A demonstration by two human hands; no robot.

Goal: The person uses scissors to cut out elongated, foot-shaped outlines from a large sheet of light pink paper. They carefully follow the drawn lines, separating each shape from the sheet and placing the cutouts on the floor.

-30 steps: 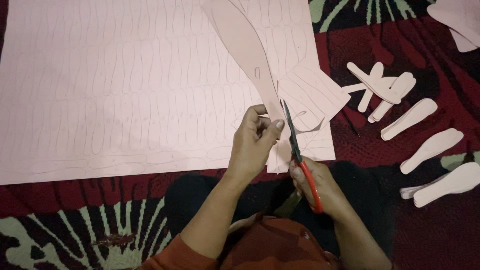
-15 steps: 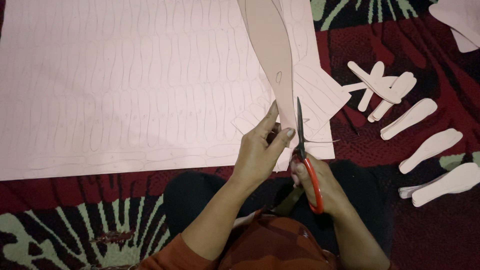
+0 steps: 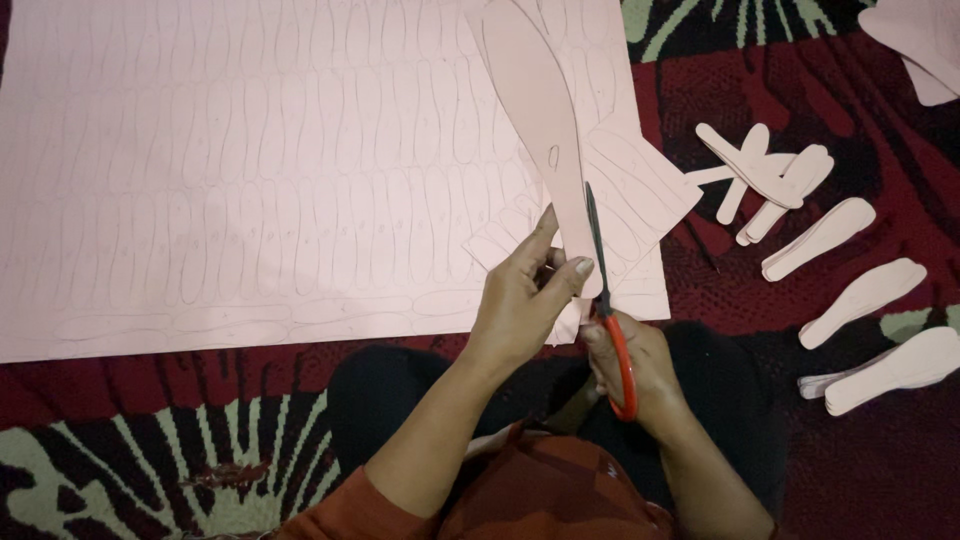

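Head view: your left hand [image 3: 525, 300] pinches a pale pink spoon-shaped paper cutout [image 3: 540, 120] above the large pink traced sheet [image 3: 250, 180]; your right hand [image 3: 630, 365] grips red-handled scissors [image 3: 605, 300], blades seemingly closed. Cutting is underway; next, follow the outline steadily.

Patterned red, black and green rug [image 3: 150, 450] | pile of pink spoon-shaped cut-outs [image 3: 830, 240] lying on it at right | more pink sheet pieces [image 3: 925, 40] at top right corner

Soft pink sheet, shiny scissors

My pink sheet [image 3: 250, 180] looks matt and smooth; my scissors [image 3: 605, 300] have dark metal blades, glossy red plastic handles; the carpet [image 3: 120, 450] looks fuzzy.
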